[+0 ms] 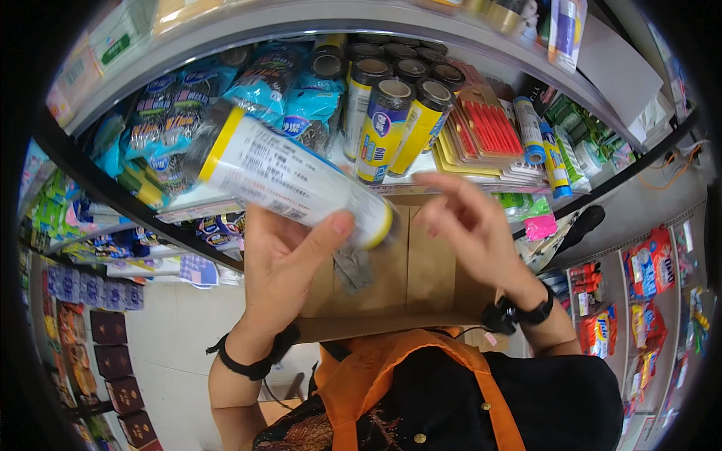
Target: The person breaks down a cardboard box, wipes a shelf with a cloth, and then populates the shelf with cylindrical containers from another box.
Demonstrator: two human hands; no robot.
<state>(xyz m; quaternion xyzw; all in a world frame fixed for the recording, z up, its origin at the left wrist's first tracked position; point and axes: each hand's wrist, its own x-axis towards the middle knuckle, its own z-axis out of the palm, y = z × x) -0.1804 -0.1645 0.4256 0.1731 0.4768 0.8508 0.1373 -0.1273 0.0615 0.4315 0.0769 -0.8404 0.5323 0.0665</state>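
Observation:
My left hand (289, 259) is wrapped round a thick cylindrical roll (286, 177) with a white printed label, yellow bands and dark ends. Its thumb presses on the label near the lower right end, and the roll tilts up toward the left. My right hand (466, 229) hovers to the right of that roll, touching nothing, its fingers apart and loosely bent. Similar rolls (385, 131) with yellow and blue labels stand upright in a cluster on the shelf ahead. Under both hands sits an open cardboard box (432, 282), with a small grey scrap (353, 269) in it.
Blue packs of dark scrubbers (169, 113) fill the shelf's left side. Red-and-yellow flat packs (489, 131) lie right of the standing rolls, with smaller rolls (530, 131) beyond. The shelf's front edge (470, 188) runs behind the box. Side racks hold dark boxes (110, 327) and red bags (653, 263).

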